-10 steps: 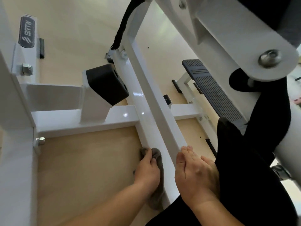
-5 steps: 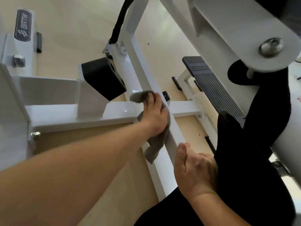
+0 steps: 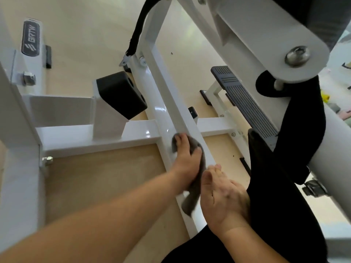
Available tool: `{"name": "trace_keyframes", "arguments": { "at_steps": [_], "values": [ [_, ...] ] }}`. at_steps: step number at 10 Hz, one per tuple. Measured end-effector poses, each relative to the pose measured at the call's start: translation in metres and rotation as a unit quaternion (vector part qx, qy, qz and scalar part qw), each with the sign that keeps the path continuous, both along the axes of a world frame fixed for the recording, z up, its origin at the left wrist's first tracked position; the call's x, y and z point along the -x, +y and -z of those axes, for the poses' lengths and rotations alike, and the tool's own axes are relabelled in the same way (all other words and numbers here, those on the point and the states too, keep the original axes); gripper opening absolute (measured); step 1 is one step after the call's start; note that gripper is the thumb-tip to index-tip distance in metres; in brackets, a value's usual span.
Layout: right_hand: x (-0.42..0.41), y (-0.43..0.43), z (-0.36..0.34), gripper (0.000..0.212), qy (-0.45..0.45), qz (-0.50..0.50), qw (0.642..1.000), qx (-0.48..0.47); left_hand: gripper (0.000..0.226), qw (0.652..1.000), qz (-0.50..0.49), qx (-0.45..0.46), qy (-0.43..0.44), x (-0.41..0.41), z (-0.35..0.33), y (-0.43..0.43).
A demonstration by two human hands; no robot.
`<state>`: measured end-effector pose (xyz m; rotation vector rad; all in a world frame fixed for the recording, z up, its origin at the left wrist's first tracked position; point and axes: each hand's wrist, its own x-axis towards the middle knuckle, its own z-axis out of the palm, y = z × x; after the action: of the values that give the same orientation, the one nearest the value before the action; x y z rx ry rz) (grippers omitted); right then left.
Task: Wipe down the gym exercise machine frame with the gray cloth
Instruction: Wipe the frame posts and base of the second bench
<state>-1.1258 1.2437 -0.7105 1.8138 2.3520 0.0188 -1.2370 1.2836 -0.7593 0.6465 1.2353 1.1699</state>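
Note:
The machine's white frame has a long central beam running away from me and a crossbar joining it. My left hand grips the gray cloth and presses it on the central beam just below the crossbar joint; the cloth's loose end hangs down toward me. My right hand rests with relaxed fingers on the beam's right side, beside my leg in black trousers, and holds nothing.
A black rubber bumper sits on a bracket above the crossbar. A dark ribbed footplate lies to the right. A white pivot arm with a bolt and a black pad overhang the upper right. Beige floor shows between frame members.
My left hand slid the cloth up the central beam to the crossbar joint, then came a little way back toward me. My right hand stayed in place.

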Motion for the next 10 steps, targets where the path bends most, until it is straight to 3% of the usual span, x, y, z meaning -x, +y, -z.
{"name": "trace_keyframes", "arguments": {
  "at_steps": [1,2,3,4,5,6,7,8,10],
  "values": [
    [-0.001,0.0,0.005,0.107,-0.004,0.01,1.0,0.01,0.076,0.993,0.005,0.003,0.115,0.042,-0.001,0.039],
    [-0.001,-0.003,0.008,0.109,0.002,0.014,1.0,0.012,0.077,0.996,-0.005,-0.022,0.082,0.045,0.007,0.039],
    [-0.002,-0.004,0.008,0.096,0.003,0.006,1.0,0.013,0.081,0.997,-0.023,-0.06,0.036,-0.007,0.018,0.0],
    [-0.006,-0.002,0.008,0.077,-0.001,-0.014,1.0,0.021,0.083,0.994,-0.08,-0.063,0.042,0.001,0.027,0.011],
    [-0.011,-0.002,0.01,0.077,-0.021,-0.024,0.999,0.029,0.082,0.992,-0.043,0.005,0.115,0.059,0.003,0.057],
    [-0.01,-0.004,0.013,0.092,-0.033,-0.023,0.999,0.016,0.081,0.986,-0.037,-0.022,0.159,0.064,-0.014,0.058],
    [-0.012,-0.004,0.018,0.103,-0.021,-0.024,0.999,-0.001,0.084,0.985,-0.014,-0.048,0.163,0.02,-0.006,0.019],
    [-0.014,-0.006,0.023,0.106,0.006,-0.032,0.999,-0.026,0.089,0.994,0.014,-0.075,0.08,-0.008,0.005,-0.01],
    [-0.015,-0.005,0.025,0.119,0.003,-0.032,0.999,-0.023,0.096,0.988,0.01,-0.027,0.152,0.026,-0.006,0.032]
  ]
}}
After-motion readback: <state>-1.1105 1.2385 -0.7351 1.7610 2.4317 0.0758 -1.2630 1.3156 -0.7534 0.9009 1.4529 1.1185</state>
